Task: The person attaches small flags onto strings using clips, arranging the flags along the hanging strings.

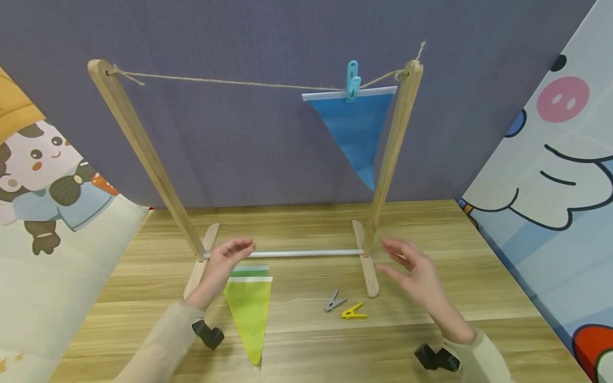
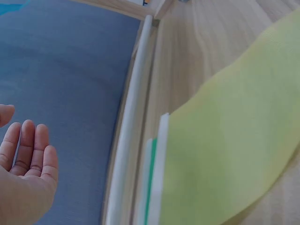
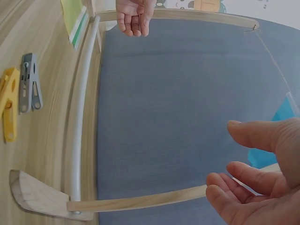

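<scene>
My left hand [image 1: 228,261] hovers beside the left end of the frame's white rod, its fingers loosely bent and nothing in them. To the right of the right post, my right hand [image 1: 415,272] hangs with thumb and fingers apart, holding nothing. A blue pennant [image 1: 361,130] hangs from the twine [image 1: 230,82], clipped by a light blue clothespin [image 1: 352,82]. On the table near my left hand lies a yellow-green pennant [image 1: 250,308], over a green pennant [image 1: 250,271] that is mostly covered. A grey clothespin [image 3: 30,83] and a yellow clothespin [image 3: 10,103] lie nearer my right hand.
Two wooden posts, the left post [image 1: 146,154] and the right post [image 1: 395,154], stand on wooden feet joined by the white rod [image 1: 306,254]. Behind the wooden table [image 1: 297,340] rises a grey-purple panel [image 1: 239,143]. Cartoon-printed panels flank both sides.
</scene>
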Motion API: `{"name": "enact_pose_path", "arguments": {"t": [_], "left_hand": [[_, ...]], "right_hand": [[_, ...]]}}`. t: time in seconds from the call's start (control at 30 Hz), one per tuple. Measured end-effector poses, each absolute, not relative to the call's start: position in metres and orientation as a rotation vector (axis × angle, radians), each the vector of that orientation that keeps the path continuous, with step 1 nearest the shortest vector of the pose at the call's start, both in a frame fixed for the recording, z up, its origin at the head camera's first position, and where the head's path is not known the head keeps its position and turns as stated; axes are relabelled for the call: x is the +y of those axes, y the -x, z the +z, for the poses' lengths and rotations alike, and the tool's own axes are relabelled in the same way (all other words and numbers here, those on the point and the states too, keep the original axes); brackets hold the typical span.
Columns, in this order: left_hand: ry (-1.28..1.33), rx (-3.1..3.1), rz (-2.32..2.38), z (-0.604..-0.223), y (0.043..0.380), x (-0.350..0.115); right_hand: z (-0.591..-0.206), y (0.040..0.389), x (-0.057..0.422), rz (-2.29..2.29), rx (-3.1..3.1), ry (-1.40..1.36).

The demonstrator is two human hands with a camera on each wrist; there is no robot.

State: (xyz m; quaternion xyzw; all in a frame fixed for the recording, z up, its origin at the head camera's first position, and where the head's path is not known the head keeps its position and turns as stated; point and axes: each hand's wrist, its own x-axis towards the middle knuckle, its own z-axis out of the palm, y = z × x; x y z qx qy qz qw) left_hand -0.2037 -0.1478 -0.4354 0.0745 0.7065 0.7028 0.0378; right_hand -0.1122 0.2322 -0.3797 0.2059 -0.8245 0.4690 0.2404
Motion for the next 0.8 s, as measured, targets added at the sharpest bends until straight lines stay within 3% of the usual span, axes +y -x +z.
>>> {"name": "enact_pose_path", "arguments": {"t": [0.8], "left_hand": [[-0.069,2.197,2.089,-0.462,0.200,-0.148]], "right_hand": [[-0.429,0.098,0.227,1.347,-2.421,-0.406]]}}
